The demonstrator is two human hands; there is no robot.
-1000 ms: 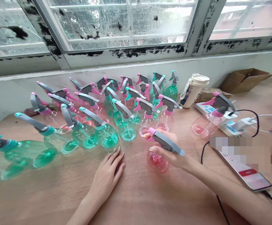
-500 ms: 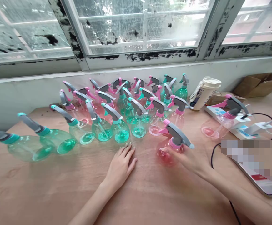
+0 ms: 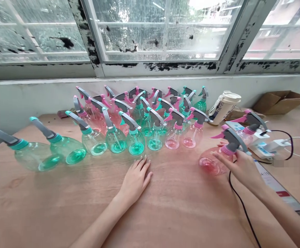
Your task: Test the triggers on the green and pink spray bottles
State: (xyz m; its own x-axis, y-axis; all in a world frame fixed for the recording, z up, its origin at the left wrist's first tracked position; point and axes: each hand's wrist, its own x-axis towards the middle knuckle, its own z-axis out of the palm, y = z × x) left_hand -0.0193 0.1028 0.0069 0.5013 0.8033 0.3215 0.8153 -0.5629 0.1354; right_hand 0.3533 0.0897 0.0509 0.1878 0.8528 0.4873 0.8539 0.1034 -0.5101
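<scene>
My right hand (image 3: 240, 167) is closed round a clear pink spray bottle (image 3: 213, 162) with a grey and pink trigger head, standing on the wooden table (image 3: 165, 213) at the right. A second pink spray bottle (image 3: 248, 131) stands just behind it. My left hand (image 3: 136, 179) lies flat on the table, fingers stretched out, holding nothing. Its fingertips are just in front of a green spray bottle (image 3: 136, 143) in the front row of several green and pink spray bottles.
A white lidded cup (image 3: 223, 106) stands behind the bottles. A white power strip (image 3: 262, 146) with a black cable (image 3: 239, 203) lies at the right, and a phone (image 3: 279, 187) beside it. An open cardboard box (image 3: 279, 101) sits at the far right under the window.
My right hand has carried the pink bottle rightward, away from the front row, close to the other pink bottle by the power strip. My left hand has stayed flat.
</scene>
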